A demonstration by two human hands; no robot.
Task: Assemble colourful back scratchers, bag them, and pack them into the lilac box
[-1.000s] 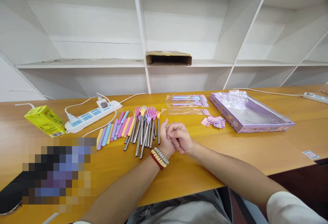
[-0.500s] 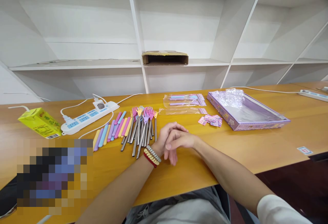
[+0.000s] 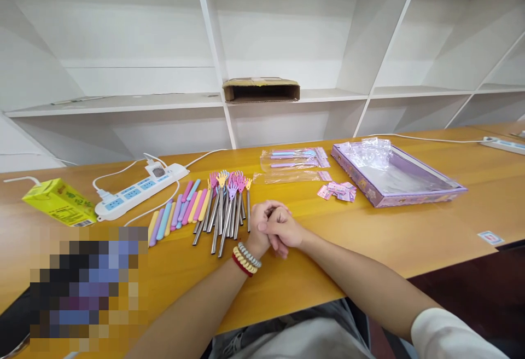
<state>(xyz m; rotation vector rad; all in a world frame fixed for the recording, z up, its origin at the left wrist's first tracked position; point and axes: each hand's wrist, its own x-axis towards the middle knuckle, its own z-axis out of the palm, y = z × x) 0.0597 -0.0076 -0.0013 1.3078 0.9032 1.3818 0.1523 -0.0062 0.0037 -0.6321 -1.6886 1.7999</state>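
My left hand (image 3: 262, 229) and my right hand (image 3: 284, 229) are clasped together over the table, each closed around the other, with no object visible between them. Coil bands circle my left wrist. Just left of the hands lies a pile of metal rods with small coloured hand-shaped ends (image 3: 225, 206). Further left, pastel handles (image 3: 178, 211) rest side by side. Behind the hands are clear plastic packets (image 3: 293, 159) with coloured sticks inside. Small pink cards (image 3: 337, 190) lie in a heap to the right of my hands.
A purple tray-like box (image 3: 394, 200) with crumpled clear plastic stands at the right. At the left are a white power strip (image 3: 141, 190) with cables and a yellow drink carton (image 3: 59, 203). A cardboard box (image 3: 261, 91) sits on the shelf behind.
My fingers have folded closer together, and my clasped hands have shifted slightly left. My left fingers, spread and hanging before, are now more curled. The view has shifted a little.
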